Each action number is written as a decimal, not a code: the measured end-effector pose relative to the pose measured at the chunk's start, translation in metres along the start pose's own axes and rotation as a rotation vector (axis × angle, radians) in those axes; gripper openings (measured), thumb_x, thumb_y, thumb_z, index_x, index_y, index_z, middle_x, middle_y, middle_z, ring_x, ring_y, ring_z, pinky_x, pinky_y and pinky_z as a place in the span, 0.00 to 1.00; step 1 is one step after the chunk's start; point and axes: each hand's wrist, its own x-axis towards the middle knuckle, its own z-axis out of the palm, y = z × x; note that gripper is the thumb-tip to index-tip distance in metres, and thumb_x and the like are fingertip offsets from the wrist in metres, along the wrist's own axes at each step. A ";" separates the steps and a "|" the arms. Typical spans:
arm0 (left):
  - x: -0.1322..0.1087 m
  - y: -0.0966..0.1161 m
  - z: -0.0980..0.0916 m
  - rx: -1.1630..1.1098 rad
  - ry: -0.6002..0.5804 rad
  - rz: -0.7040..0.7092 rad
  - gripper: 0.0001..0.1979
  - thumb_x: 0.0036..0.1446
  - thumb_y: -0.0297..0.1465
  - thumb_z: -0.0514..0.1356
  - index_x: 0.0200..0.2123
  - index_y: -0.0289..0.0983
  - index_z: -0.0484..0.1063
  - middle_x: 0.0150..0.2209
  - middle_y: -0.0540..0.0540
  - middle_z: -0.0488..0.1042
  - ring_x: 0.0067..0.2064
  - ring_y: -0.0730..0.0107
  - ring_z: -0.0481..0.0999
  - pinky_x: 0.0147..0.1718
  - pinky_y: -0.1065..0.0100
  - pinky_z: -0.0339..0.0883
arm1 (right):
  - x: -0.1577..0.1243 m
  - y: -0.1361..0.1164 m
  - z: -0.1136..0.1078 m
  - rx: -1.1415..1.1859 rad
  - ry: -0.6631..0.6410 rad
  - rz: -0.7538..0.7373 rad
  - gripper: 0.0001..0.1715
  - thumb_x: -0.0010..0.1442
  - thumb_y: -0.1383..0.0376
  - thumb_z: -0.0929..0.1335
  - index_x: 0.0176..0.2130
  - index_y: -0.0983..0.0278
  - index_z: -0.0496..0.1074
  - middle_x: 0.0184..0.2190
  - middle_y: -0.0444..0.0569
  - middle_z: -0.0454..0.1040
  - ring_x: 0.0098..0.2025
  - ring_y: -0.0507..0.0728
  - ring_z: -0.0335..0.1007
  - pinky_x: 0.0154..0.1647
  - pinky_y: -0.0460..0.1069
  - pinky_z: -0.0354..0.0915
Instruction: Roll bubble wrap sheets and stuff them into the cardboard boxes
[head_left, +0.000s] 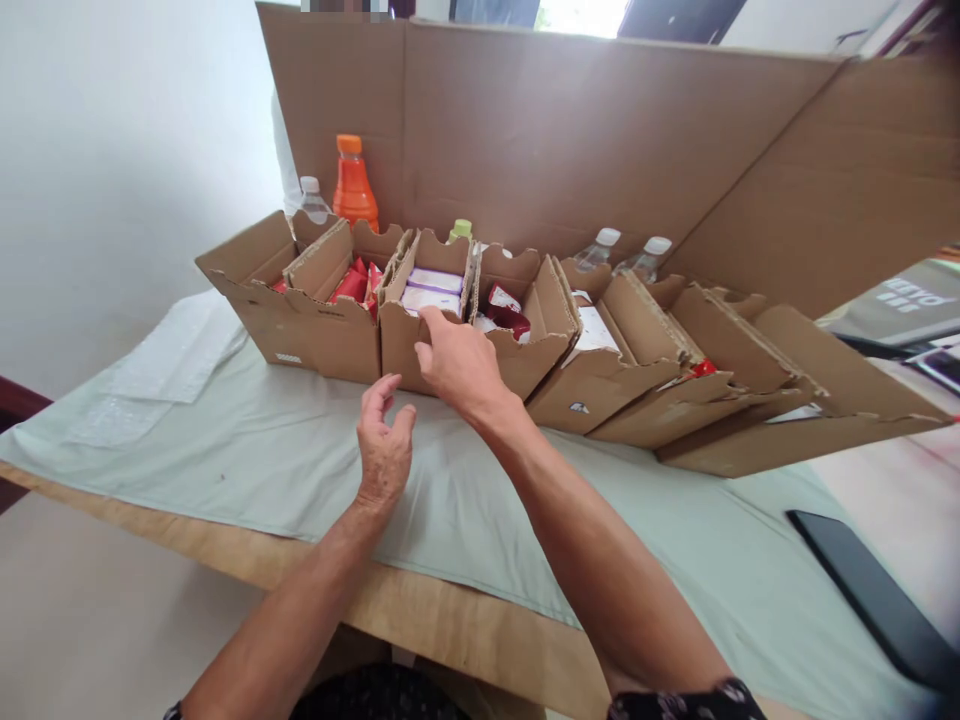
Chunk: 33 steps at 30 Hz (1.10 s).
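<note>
My right hand (459, 360) reaches to the front edge of an open cardboard box (409, 355), its index finger stretched towards two white packs with purple edges (433, 290) standing inside. Whether the fingertip touches the packs or the box rim, I cannot tell. Nothing shows in that hand. Lower and to the left, my left hand (385, 440) hovers over the cloth in front of the same box, its fingers apart and loosely curled, holding nothing. One box to the right holds a torn dark red and white pack (507, 312); a box to the left holds red packs (358, 285).
More cardboard boxes (622, 370) stand in the row. Behind it are an orange bottle (354, 190), clear bottles (600, 248) and a tall cardboard panel (525, 130). Bubble wrap (180, 345) lies left on the pale green cloth (300, 460), a black phone-like slab (862, 590) right.
</note>
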 end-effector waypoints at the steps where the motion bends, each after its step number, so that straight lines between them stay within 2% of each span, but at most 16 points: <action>1: -0.004 0.003 -0.007 0.002 0.008 -0.003 0.19 0.60 0.33 0.59 0.55 0.41 0.73 0.61 0.39 0.73 0.65 0.53 0.71 0.66 0.51 0.64 | 0.004 -0.003 -0.001 -0.043 -0.010 0.008 0.22 0.70 0.70 0.62 0.60 0.66 0.71 0.44 0.59 0.83 0.47 0.66 0.80 0.46 0.55 0.69; 4: -0.023 0.011 -0.035 0.023 0.036 -0.014 0.17 0.60 0.33 0.60 0.53 0.41 0.74 0.63 0.40 0.72 0.65 0.52 0.71 0.66 0.50 0.64 | -0.009 -0.007 0.000 -0.071 0.000 0.017 0.19 0.71 0.71 0.60 0.54 0.66 0.75 0.44 0.61 0.83 0.46 0.66 0.81 0.42 0.53 0.67; 6: -0.038 0.013 -0.056 0.032 0.073 -0.025 0.18 0.60 0.33 0.61 0.53 0.41 0.75 0.64 0.40 0.72 0.65 0.51 0.71 0.65 0.49 0.64 | -0.039 -0.006 0.001 -0.078 -0.004 0.004 0.16 0.71 0.70 0.61 0.51 0.64 0.75 0.41 0.57 0.84 0.41 0.65 0.81 0.38 0.51 0.64; 8: -0.052 0.014 -0.076 0.044 0.121 -0.032 0.19 0.60 0.35 0.62 0.55 0.41 0.75 0.64 0.40 0.72 0.64 0.50 0.73 0.65 0.49 0.66 | -0.082 0.000 0.000 -0.077 0.027 -0.044 0.13 0.71 0.69 0.62 0.45 0.63 0.76 0.34 0.52 0.83 0.35 0.61 0.80 0.32 0.50 0.60; 11: -0.068 0.015 -0.097 0.085 0.122 -0.014 0.22 0.60 0.35 0.64 0.58 0.42 0.74 0.65 0.40 0.72 0.64 0.50 0.73 0.65 0.49 0.66 | -0.151 0.020 -0.012 0.010 0.209 -0.160 0.11 0.70 0.69 0.64 0.38 0.62 0.75 0.27 0.46 0.80 0.27 0.56 0.76 0.28 0.49 0.58; 14: -0.080 0.019 -0.105 0.116 0.041 0.009 0.27 0.60 0.35 0.66 0.63 0.44 0.71 0.67 0.41 0.70 0.65 0.49 0.71 0.66 0.48 0.65 | -0.205 0.057 -0.031 0.140 0.387 -0.184 0.10 0.72 0.67 0.65 0.41 0.61 0.77 0.30 0.44 0.81 0.27 0.52 0.77 0.31 0.46 0.66; 16: -0.085 0.023 -0.103 0.113 -0.012 0.001 0.31 0.60 0.36 0.66 0.66 0.45 0.69 0.69 0.41 0.68 0.66 0.48 0.71 0.67 0.47 0.64 | -0.229 0.086 -0.039 0.149 0.470 -0.098 0.10 0.72 0.65 0.66 0.43 0.59 0.78 0.34 0.44 0.83 0.32 0.53 0.80 0.37 0.46 0.70; 18: -0.090 0.026 -0.097 0.090 -0.078 -0.012 0.34 0.60 0.36 0.66 0.69 0.47 0.65 0.70 0.41 0.66 0.68 0.46 0.69 0.67 0.45 0.63 | -0.250 0.115 -0.041 0.185 0.577 0.076 0.10 0.71 0.62 0.68 0.47 0.58 0.79 0.40 0.47 0.85 0.39 0.56 0.83 0.42 0.48 0.74; 20: -0.097 0.027 -0.091 0.045 -0.174 -0.019 0.37 0.61 0.36 0.66 0.72 0.48 0.60 0.72 0.41 0.63 0.70 0.46 0.66 0.69 0.45 0.61 | -0.269 0.137 -0.035 0.362 0.645 0.252 0.20 0.69 0.59 0.70 0.58 0.56 0.76 0.47 0.49 0.85 0.45 0.59 0.84 0.46 0.50 0.76; 22: -0.104 0.027 -0.087 0.010 -0.287 -0.028 0.38 0.62 0.36 0.66 0.73 0.48 0.58 0.73 0.41 0.62 0.72 0.47 0.63 0.70 0.47 0.59 | -0.288 0.150 -0.023 0.602 0.587 0.304 0.31 0.69 0.54 0.69 0.68 0.56 0.67 0.52 0.52 0.83 0.50 0.61 0.83 0.48 0.53 0.77; 23: -0.109 0.026 -0.086 0.006 -0.345 -0.040 0.37 0.62 0.36 0.65 0.72 0.47 0.59 0.72 0.41 0.64 0.72 0.47 0.63 0.70 0.49 0.60 | -0.295 0.152 -0.015 0.677 0.515 0.277 0.33 0.69 0.51 0.69 0.69 0.56 0.65 0.54 0.53 0.82 0.51 0.62 0.82 0.49 0.54 0.78; 25: -0.116 0.025 -0.083 0.021 -0.442 -0.069 0.30 0.63 0.36 0.65 0.67 0.44 0.66 0.66 0.40 0.71 0.69 0.48 0.68 0.66 0.53 0.65 | -0.304 0.151 0.001 0.668 0.395 0.221 0.31 0.67 0.47 0.69 0.64 0.56 0.70 0.54 0.54 0.81 0.52 0.64 0.81 0.48 0.55 0.77; 27: -0.117 0.024 -0.076 0.038 -0.480 -0.094 0.24 0.62 0.36 0.64 0.61 0.41 0.72 0.58 0.40 0.78 0.61 0.51 0.75 0.59 0.57 0.71 | -0.301 0.147 0.015 0.547 0.386 0.255 0.26 0.64 0.46 0.71 0.54 0.58 0.74 0.48 0.54 0.82 0.47 0.65 0.81 0.44 0.55 0.76; 29: -0.108 0.025 -0.060 0.040 -0.462 -0.090 0.20 0.62 0.35 0.63 0.58 0.40 0.73 0.53 0.42 0.79 0.55 0.55 0.78 0.54 0.59 0.73 | -0.285 0.145 0.024 0.462 0.426 0.345 0.22 0.63 0.47 0.72 0.48 0.59 0.73 0.41 0.52 0.82 0.41 0.64 0.80 0.40 0.56 0.75; 31: -0.091 0.028 -0.036 0.026 -0.467 -0.065 0.21 0.62 0.34 0.63 0.58 0.40 0.71 0.53 0.42 0.79 0.54 0.58 0.78 0.54 0.60 0.73 | -0.262 0.150 0.027 0.462 0.457 0.406 0.23 0.62 0.46 0.71 0.46 0.59 0.71 0.37 0.52 0.80 0.39 0.64 0.79 0.39 0.58 0.74; 33: -0.071 0.032 -0.012 0.009 -0.542 -0.037 0.25 0.61 0.35 0.62 0.61 0.39 0.69 0.56 0.41 0.79 0.55 0.57 0.78 0.56 0.58 0.73 | -0.239 0.158 0.027 0.496 0.503 0.423 0.26 0.59 0.45 0.71 0.46 0.60 0.69 0.39 0.54 0.79 0.39 0.65 0.79 0.40 0.60 0.74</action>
